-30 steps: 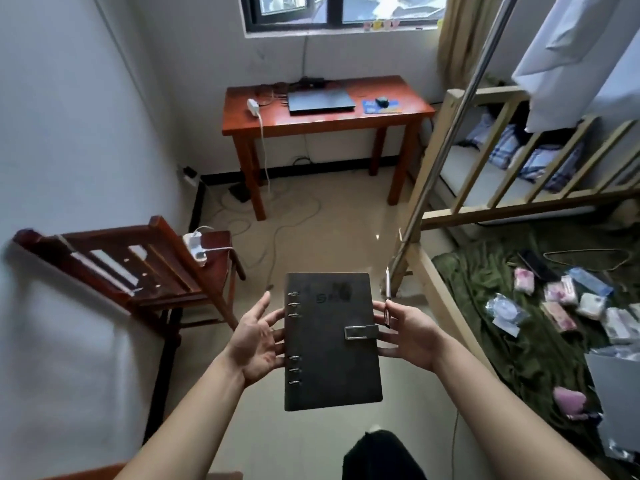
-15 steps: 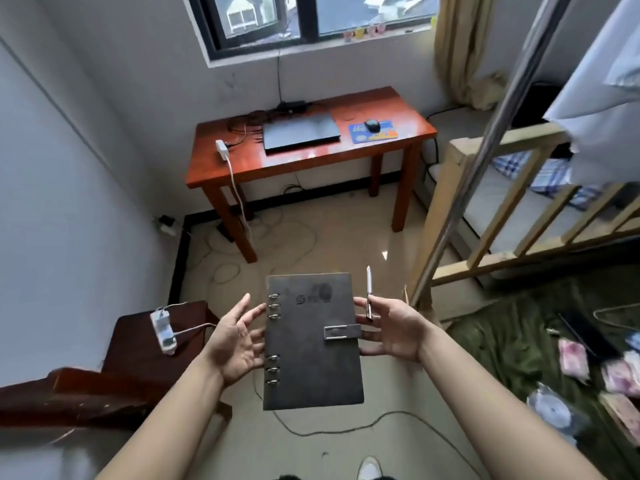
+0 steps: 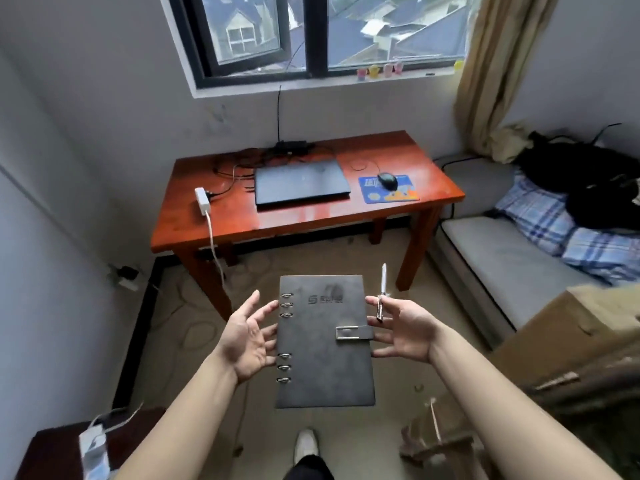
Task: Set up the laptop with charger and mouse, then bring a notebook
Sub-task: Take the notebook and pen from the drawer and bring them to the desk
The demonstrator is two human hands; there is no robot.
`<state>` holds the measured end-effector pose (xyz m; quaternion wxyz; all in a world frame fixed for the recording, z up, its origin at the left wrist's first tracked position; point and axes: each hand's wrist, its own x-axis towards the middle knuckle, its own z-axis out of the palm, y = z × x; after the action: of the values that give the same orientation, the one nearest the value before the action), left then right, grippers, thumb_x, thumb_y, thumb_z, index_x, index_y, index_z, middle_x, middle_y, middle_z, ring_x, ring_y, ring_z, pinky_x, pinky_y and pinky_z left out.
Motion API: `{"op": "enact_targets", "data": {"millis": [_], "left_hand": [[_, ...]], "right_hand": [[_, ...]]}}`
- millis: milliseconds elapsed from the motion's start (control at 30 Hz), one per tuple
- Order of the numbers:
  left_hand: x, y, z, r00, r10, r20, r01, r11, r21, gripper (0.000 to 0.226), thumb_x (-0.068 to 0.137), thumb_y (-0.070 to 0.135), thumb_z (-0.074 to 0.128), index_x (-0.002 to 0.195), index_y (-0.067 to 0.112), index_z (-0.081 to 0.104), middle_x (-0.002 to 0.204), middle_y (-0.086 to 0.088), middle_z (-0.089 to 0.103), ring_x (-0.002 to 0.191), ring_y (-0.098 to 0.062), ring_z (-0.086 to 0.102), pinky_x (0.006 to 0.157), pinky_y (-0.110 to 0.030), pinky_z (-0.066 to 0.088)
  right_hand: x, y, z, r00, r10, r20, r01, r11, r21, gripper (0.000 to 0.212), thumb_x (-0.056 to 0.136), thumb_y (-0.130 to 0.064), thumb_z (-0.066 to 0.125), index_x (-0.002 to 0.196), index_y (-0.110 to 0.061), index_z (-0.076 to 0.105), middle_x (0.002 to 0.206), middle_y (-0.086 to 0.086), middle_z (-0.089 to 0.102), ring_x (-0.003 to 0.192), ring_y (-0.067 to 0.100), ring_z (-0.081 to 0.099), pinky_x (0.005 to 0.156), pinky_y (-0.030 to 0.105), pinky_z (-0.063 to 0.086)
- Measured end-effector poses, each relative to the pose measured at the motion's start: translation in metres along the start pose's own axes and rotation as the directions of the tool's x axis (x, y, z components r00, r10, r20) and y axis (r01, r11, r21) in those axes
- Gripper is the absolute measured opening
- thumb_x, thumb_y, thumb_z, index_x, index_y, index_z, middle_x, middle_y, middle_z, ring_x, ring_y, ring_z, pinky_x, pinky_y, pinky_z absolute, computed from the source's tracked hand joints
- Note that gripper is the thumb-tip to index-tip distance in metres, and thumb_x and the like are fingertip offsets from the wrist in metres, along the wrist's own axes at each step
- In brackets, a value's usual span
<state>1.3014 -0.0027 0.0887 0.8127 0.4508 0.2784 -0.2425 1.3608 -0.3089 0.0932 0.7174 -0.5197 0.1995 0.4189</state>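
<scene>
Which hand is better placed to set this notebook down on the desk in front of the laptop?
Probably the left hand: its fingers are spread against the notebook at its ringed spine and hold nothing else. The right hand also pinches a pen.
</scene>
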Motion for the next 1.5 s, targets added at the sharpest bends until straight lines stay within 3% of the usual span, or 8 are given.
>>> {"op": "enact_targets", "data": {"millis": [200,367,633,833,900,1000,1333,1500], "left_hand": [[0.107,0.138,0.057,0.997,0.011,0.074,-0.019,0.994,0.108,0.06,0.087,0.066,0.046,0.134,0.03,0.057,0.116,-0.01,0.067,0.101,-0.03,0.063,0.09,-0.048,0.045],[0.199,0.213,0.112,0.992,-0.041,0.121,0.017,0.981,0.193,0.062,0.088,0.068,0.041,0.135,0.029,0.056,0.105,-0.008,0.071,0.094,-0.028,0.065,0.083,-0.042,0.048],[0.36,0.295,0.212,0.997,0.006,0.078,-0.023,0.974,0.225,0.059,0.085,0.065,0.05,0.133,0.03,0.056,0.118,-0.011,0.068,0.103,-0.03,0.064,0.095,-0.049,0.045],[0.444,0.375,0.301,0.994,0.072,0.085,-0.093,0.956,0.278,0.054,0.088,0.067,0.045,0.133,0.038,0.054,0.126,-0.005,0.068,0.114,-0.027,0.064,0.102,-0.054,0.045],[0.464,0.396,0.325,0.994,0.083,0.078,-0.101,0.958,0.27,0.051,0.089,0.066,0.045,0.13,0.038,0.057,0.12,0.0,0.071,0.106,-0.022,0.066,0.096,-0.049,0.048],[0.503,0.419,0.348,0.993,0.107,0.042,-0.113,0.965,0.235,0.047,0.09,0.064,0.045,0.124,0.036,0.061,0.109,0.002,0.074,0.093,-0.017,0.068,0.082,-0.041,0.052],[0.644,0.461,0.389,1.0,0.019,-0.013,-0.016,0.985,0.173,0.056,0.09,0.064,0.044,0.137,0.034,0.05,0.125,-0.003,0.066,0.108,-0.025,0.064,0.101,-0.05,0.044],[0.709,0.48,0.406,0.998,-0.006,-0.058,0.014,0.99,0.141,0.052,0.09,0.064,0.046,0.132,0.034,0.055,0.128,-0.008,0.063,0.11,-0.026,0.064,0.082,-0.041,0.05]], "right_hand": [[0.064,-0.134,-0.005,0.994,-0.077,-0.082,0.085,0.991,0.102,0.034,0.102,-0.043,0.042,0.126,-0.031,0.064,0.093,0.003,0.066,0.096,0.025,0.065,0.086,0.05,0.051],[0.115,-0.216,-0.045,0.983,-0.103,-0.155,0.134,0.97,0.205,0.033,0.102,-0.043,0.044,0.125,-0.031,0.065,0.097,0.003,0.064,0.105,0.027,0.059,0.093,0.05,0.046],[0.214,-0.364,-0.135,0.982,-0.108,-0.154,0.137,0.972,0.192,0.028,0.098,-0.044,0.049,0.118,-0.034,0.065,0.081,0.0,0.065,0.087,0.023,0.061,0.084,0.046,0.049],[0.254,-0.519,-0.19,0.978,-0.165,-0.128,0.18,0.978,0.109,0.029,0.1,-0.044,0.046,0.117,-0.032,0.067,0.096,0.002,0.061,0.095,0.023,0.059,0.086,0.045,0.047],[0.268,-0.56,-0.2,0.974,-0.176,-0.145,0.185,0.982,0.051,0.032,0.099,-0.044,0.048,0.124,-0.033,0.064,0.103,0.003,0.06,0.102,0.024,0.056,0.085,0.044,0.048],[0.296,-0.607,-0.216,0.974,-0.187,-0.128,0.189,0.982,0.005,0.033,0.1,-0.044,0.047,0.127,-0.034,0.064,0.104,0.002,0.062,0.099,0.022,0.058,0.078,0.039,0.051],[0.404,-0.694,-0.263,0.949,-0.133,-0.287,0.117,0.991,-0.072,0.03,0.094,-0.042,0.056,0.117,-0.026,0.063,0.099,0.001,0.064,0.093,0.02,0.058,0.082,0.038,0.046],[0.455,-0.736,-0.284,0.919,-0.103,-0.381,0.076,0.993,-0.086,0.024,0.093,-0.043,0.058,0.102,-0.023,0.068,0.096,-0.001,0.069,0.091,0.017,0.059,0.083,0.037,0.044]]}}
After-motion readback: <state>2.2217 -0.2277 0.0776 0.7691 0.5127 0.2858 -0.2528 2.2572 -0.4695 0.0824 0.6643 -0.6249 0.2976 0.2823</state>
